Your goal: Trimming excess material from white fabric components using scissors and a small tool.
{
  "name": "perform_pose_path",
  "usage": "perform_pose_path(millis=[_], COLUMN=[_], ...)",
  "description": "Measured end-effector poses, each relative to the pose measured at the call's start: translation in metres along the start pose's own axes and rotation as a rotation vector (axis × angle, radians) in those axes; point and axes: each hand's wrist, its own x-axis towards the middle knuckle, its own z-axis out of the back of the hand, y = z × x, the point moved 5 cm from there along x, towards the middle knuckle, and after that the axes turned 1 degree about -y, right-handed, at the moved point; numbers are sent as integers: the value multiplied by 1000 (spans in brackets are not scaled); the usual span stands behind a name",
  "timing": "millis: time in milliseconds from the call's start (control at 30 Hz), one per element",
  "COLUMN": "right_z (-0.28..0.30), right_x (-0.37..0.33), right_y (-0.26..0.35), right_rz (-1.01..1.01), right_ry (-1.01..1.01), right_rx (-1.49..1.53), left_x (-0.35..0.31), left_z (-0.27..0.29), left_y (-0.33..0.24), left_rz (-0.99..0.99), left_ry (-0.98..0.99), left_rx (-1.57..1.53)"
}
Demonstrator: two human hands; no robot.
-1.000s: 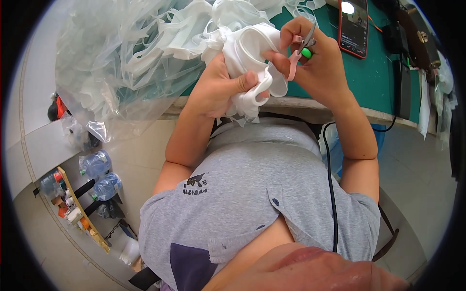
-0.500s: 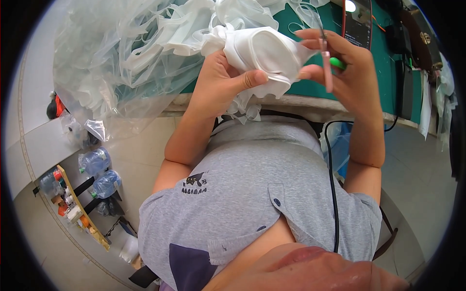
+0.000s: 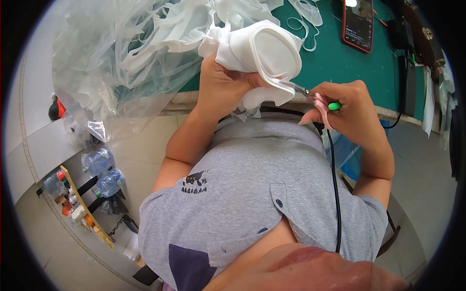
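A soft white moulded piece (image 3: 277, 52) with a round, cup-like end and a thin wavy flap is wrapped in my left hand (image 3: 218, 87). The left thumb presses on its near side. In my right hand (image 3: 357, 109) is a pair of scissors (image 3: 324, 112) with pink handles, fingers curled round the loops. The scissor blades (image 3: 295, 87) reach left to the lower edge of the white flap; whether the edge lies between them I cannot tell. A bright green rounded bit (image 3: 335, 105) shows beside the handles.
A large clear plastic bag of similar white pieces (image 3: 160, 53) covers the left of the green mat (image 3: 320, 63). A thin white ring-shaped scrap (image 3: 309, 14) lies beyond my hands. A phone (image 3: 357, 26) rests at the back right, near black boxes. A black cable (image 3: 335, 194) hangs down my front.
My right hand has come down toward me, bringing the scissor blades to the flap's lower edge. My left hand has tilted the white piece so its round end faces up more.
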Motion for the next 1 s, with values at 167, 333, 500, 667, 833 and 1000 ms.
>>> perform_pose_path(millis=[167,333,500,667,833,1000], right_z=[-2,-2,-2,-5,-1,-2], right_x=[0,-1,-2,-1,0,-1], right_y=[-2,1,1,2,4,4], right_rz=[-26,-29,26,28,9,40], right_ry=[-5,9,-61,-55,-83,-117], right_rx=[-7,-4,-122,-160,-148,-198], left_x=[-2,-3,-6,-8,-6,-6], left_z=[4,3,3,2,3,2], left_y=[5,-1,-5,-4,-3,-2], left_rz=[-38,-53,-87,-54,-70,-55], left_ry=[24,-26,-40,-58,-71,-70], left_rx=[31,153,293,272,203,202])
